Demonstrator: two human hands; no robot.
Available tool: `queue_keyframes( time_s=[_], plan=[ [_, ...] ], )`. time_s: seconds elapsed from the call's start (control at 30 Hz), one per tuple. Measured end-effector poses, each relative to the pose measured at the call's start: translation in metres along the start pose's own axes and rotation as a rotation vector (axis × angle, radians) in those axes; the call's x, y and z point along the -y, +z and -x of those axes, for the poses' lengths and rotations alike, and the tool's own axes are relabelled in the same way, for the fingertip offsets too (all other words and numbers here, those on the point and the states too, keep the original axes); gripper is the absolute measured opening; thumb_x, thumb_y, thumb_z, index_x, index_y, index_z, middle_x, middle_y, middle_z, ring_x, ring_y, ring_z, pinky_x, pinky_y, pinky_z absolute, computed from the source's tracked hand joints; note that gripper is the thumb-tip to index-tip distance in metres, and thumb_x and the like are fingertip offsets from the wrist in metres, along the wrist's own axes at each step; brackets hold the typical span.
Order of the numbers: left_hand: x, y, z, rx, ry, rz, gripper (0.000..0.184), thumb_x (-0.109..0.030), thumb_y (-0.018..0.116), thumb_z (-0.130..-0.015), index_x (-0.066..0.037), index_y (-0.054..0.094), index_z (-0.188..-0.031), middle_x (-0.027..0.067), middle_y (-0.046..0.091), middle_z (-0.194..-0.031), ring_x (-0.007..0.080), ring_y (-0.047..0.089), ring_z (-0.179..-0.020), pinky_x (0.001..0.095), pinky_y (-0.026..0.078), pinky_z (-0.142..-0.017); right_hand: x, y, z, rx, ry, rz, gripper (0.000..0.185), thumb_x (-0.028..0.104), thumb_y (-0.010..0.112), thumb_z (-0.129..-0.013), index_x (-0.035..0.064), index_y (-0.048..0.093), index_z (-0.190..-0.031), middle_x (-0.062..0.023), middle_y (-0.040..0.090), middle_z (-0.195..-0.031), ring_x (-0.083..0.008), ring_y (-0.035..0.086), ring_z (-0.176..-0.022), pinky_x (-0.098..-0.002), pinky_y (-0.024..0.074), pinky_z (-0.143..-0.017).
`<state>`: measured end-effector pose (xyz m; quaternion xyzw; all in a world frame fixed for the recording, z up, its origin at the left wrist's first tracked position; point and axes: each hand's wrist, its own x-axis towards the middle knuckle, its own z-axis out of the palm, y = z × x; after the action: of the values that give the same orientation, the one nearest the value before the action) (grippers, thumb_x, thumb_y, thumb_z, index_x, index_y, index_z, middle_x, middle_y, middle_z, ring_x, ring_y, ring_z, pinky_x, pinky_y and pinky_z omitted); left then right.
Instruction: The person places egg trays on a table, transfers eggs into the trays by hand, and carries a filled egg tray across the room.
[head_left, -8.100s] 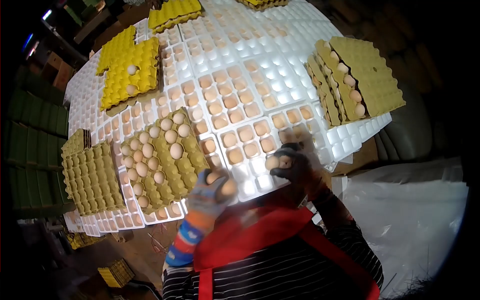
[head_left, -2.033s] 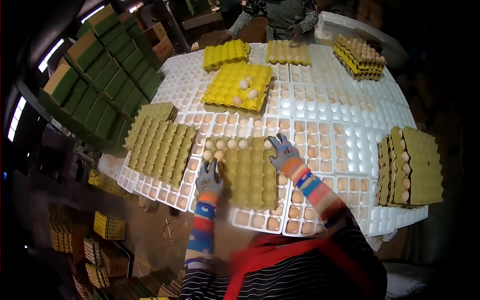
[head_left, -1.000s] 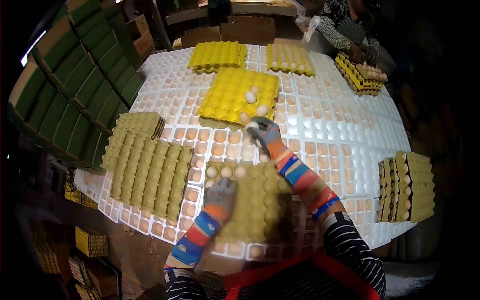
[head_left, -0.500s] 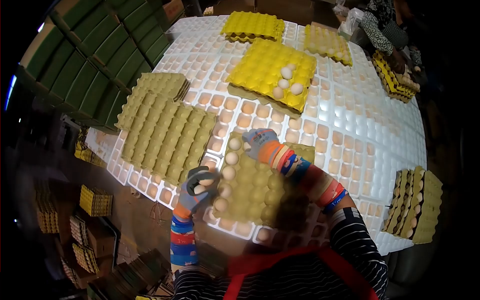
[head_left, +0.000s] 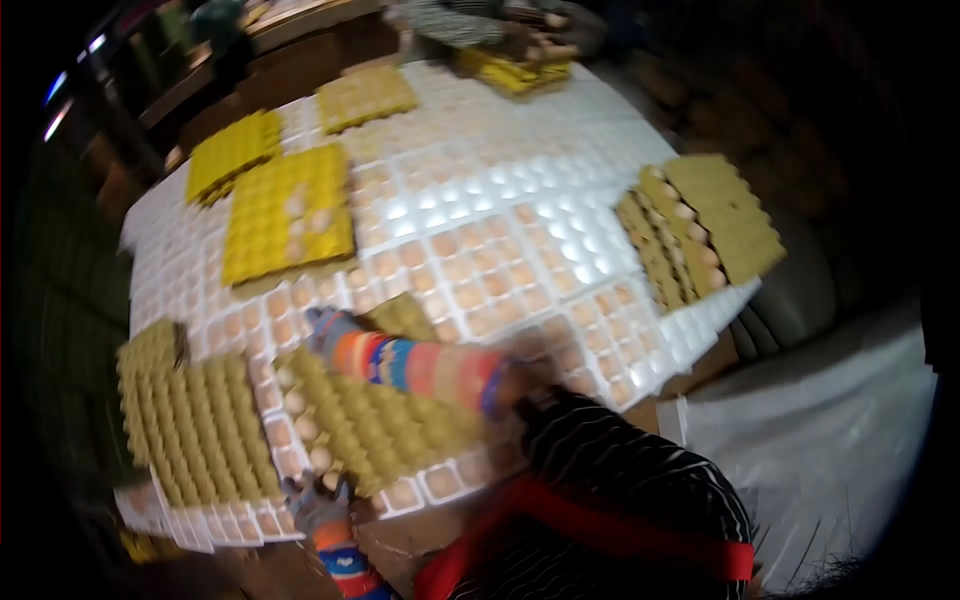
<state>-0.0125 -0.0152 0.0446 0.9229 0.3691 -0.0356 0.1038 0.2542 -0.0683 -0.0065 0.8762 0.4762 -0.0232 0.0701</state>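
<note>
My left hand (head_left: 318, 508), in a grey glove with an orange cuff, is at the near left corner of a grey-brown egg tray (head_left: 385, 430). Its fingers are spread about the nearest egg (head_left: 330, 481) of a row; I cannot make out a firm grip. Several eggs (head_left: 306, 428) line the tray's left edge, and its other visible cups hold none. My right hand (head_left: 335, 330), gloved alike, is over the tray's far left corner. Motion blurs its fingers, and what lies under them is hidden. My right forearm covers part of the tray.
White trays of eggs (head_left: 485, 262) cover the table. Stacked grey-brown trays stand at left (head_left: 205, 430) and right (head_left: 725, 220), the right stack with eggs between layers. A yellow tray (head_left: 285, 220) bears several eggs. A co-worker's sleeve (head_left: 455, 22) shows at the far side.
My view has swung right, so the table appears shifted left. Two eggs were in my left hand; now its fingers are spread, and I see no eggs in its palm.
</note>
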Motion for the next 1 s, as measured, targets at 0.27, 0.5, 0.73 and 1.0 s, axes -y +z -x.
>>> queue_keyframes(
  time_s=[0.27, 0.5, 0.73, 1.0],
  plan=[
    [-0.012, -0.001, -0.006, 0.071, 0.521, 0.744, 0.042, -0.02, 0.074, -0.064, -0.003, 0.06, -0.099, 0.0158, 0.052, -0.109, 0.0349, 0.051, -0.099, 0.0417, 0.042, -0.085, -0.082, -0.048, 0.295, -0.372, 0.619, -0.772, 0.05, 0.043, 0.077, -0.063, 0.0207, 0.063, -0.106, -0.0088, 0.056, -0.111, -0.0292, 0.057, -0.097, -0.0387, 0.046, -0.085],
    [-0.264, 0.039, 0.091, 0.423, 1.33, 0.722, 0.04, -0.017, 0.073, -0.063, -0.006, 0.06, -0.1, 0.0151, 0.055, -0.102, 0.0335, 0.052, -0.098, 0.0407, 0.044, -0.082, -0.125, 0.026, 0.535, -0.615, 1.33, -0.585, 0.043, 0.025, 0.077, -0.063, 0.008, 0.064, -0.1, -0.0124, 0.057, -0.098, -0.0302, 0.059, -0.086, -0.0367, 0.0505, -0.072],
    [-0.399, 0.098, 0.187, 0.192, 1.346, 0.216, 0.045, -0.033, 0.07, -0.067, -0.015, 0.06, -0.107, 0.0164, 0.053, -0.104, 0.0349, 0.055, -0.089, 0.0409, 0.049, -0.069, -0.183, 0.073, 0.579, -0.793, 1.173, -0.529, 0.041, 0.019, 0.068, -0.073, 0.0119, 0.058, -0.113, -0.0137, 0.055, -0.108, -0.0319, 0.059, -0.09, -0.04, 0.0501, -0.072],
    [-0.455, 0.112, 0.226, 0.219, 1.203, 0.341, 0.05, -0.018, 0.067, -0.07, -0.017, 0.056, -0.118, 0.0154, 0.054, -0.111, 0.0324, 0.058, -0.091, 0.0398, 0.049, -0.078, -0.212, 0.119, 0.601, -1.168, 1.117, -0.993, 0.036, 0.013, 0.056, -0.088, 0.0044, 0.052, -0.123, -0.0088, 0.056, -0.111, -0.0181, 0.057, -0.085, -0.027, 0.0466, -0.071]
  ],
)
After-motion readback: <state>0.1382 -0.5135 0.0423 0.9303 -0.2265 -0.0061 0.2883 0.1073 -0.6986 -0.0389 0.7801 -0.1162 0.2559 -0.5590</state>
